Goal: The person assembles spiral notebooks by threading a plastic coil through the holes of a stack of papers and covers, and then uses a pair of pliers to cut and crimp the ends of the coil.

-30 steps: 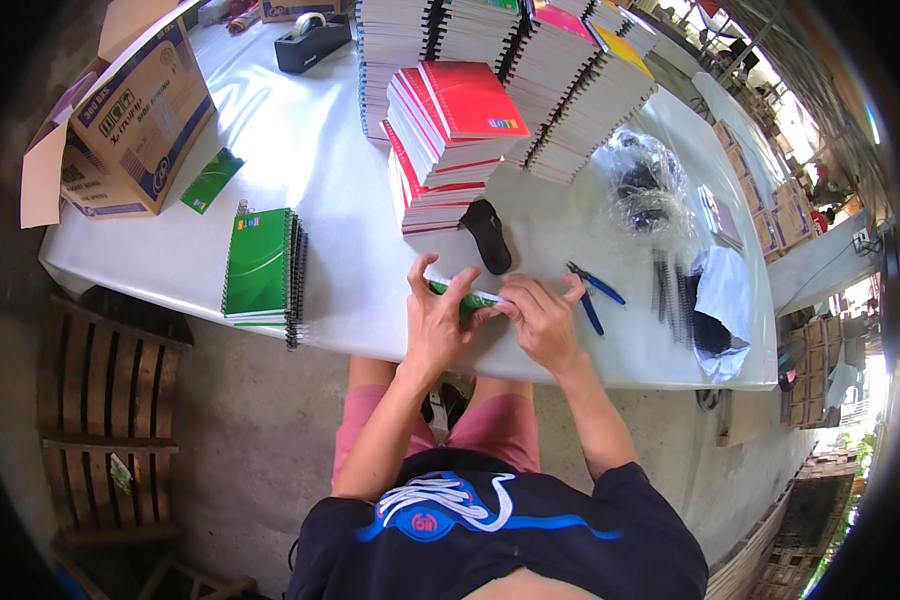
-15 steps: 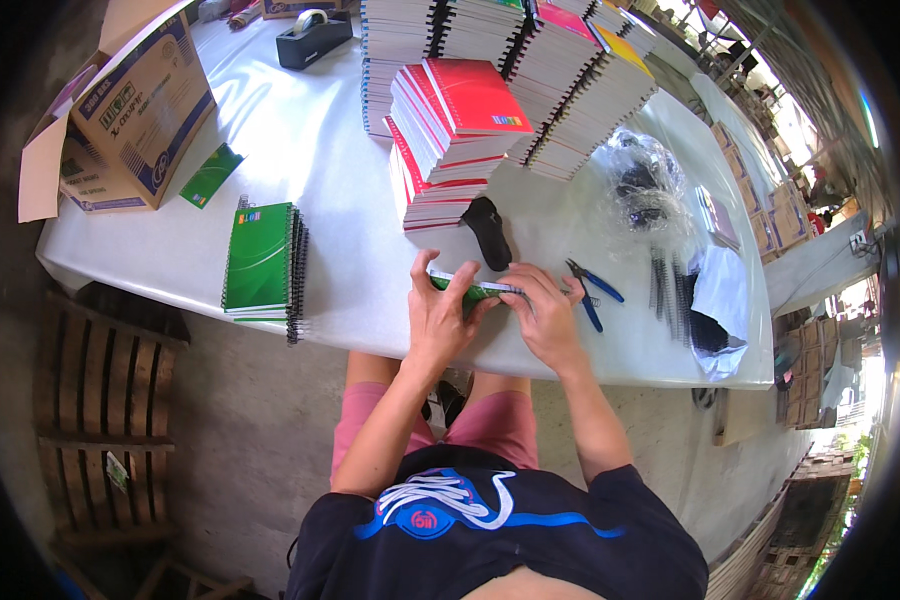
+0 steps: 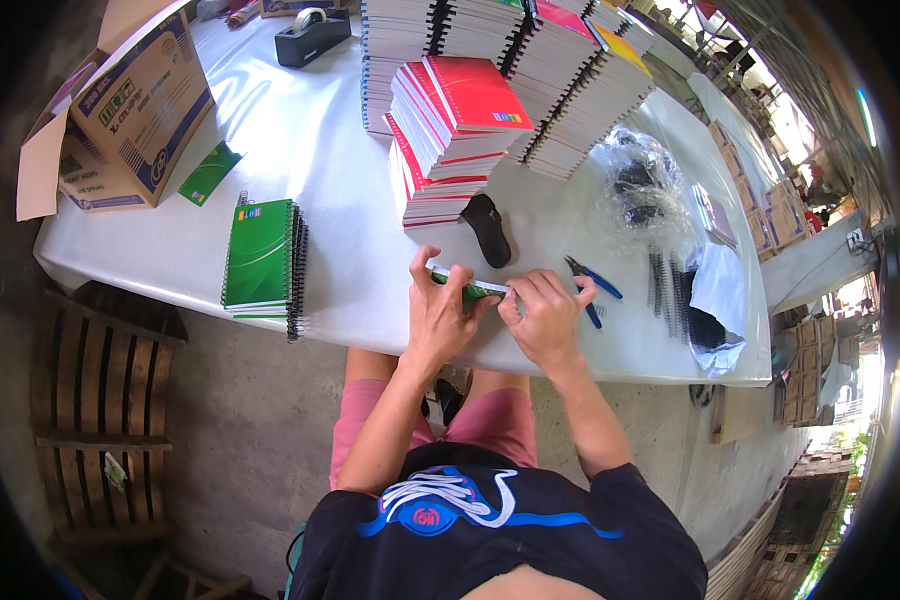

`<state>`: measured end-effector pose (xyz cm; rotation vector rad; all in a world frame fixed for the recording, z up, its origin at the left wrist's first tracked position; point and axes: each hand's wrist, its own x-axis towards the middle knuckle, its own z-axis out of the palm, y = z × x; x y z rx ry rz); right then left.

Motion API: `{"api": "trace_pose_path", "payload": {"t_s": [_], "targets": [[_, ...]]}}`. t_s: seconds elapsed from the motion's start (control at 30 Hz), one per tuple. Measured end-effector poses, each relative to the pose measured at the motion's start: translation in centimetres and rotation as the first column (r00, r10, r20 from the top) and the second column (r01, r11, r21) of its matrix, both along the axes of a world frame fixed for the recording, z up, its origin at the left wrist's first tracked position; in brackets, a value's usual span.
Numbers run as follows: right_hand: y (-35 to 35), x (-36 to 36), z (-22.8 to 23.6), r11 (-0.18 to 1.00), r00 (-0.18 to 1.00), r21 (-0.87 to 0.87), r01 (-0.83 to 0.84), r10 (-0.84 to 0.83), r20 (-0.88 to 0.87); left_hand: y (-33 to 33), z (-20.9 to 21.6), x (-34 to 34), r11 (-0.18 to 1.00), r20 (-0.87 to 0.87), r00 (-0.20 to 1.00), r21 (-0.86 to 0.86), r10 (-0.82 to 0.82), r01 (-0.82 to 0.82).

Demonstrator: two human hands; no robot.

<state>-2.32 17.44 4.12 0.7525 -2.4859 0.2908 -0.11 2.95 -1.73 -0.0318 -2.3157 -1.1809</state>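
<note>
One green notebook (image 3: 482,291), around mid-length by the counter's (image 3: 360,260) near edge: my left hand (image 3: 435,318) has its grip round it, my right hand (image 3: 548,320) is pinching its right end. Blue pliers (image 3: 603,284) lie just right.

Cardboard box (image 3: 135,120), flaps out, far left on white table (image 3: 330,200). Black tape dispenser (image 3: 315,44) right of box, farther back, tape roll (image 3: 311,20) seated. Slatted wooden chair (image 3: 100,440), lower left, over concrete floor (image 3: 240,420). Brown cartons (image 3: 785,207) stacked beyond table's right side.
</note>
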Motion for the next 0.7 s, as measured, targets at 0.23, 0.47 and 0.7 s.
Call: {"api": "trace_pose_path", "payload": {"t_s": [0.23,0.47,0.7], "targets": [[1.3,-4.8,4.4,0.959,0.668,-0.280,0.034,0.187,0.721,-2.7,0.5,0.7,0.994,-0.085,0.991,-0.043,-0.106,0.103],[-1.8,-10.0,-2.2,0.973,0.902,0.225,0.058,-0.148,0.406,-1.4,0.4,0.7,0.996,-0.124,0.989,0.035,-0.075,0.080],[5.1,-7.5,1.2,0.339,0.523,-0.866,0.368,0.694,0.494,-1.1,0.1,0.1,0.972,-0.098,0.987,0.183,-0.130,0.146]]}}
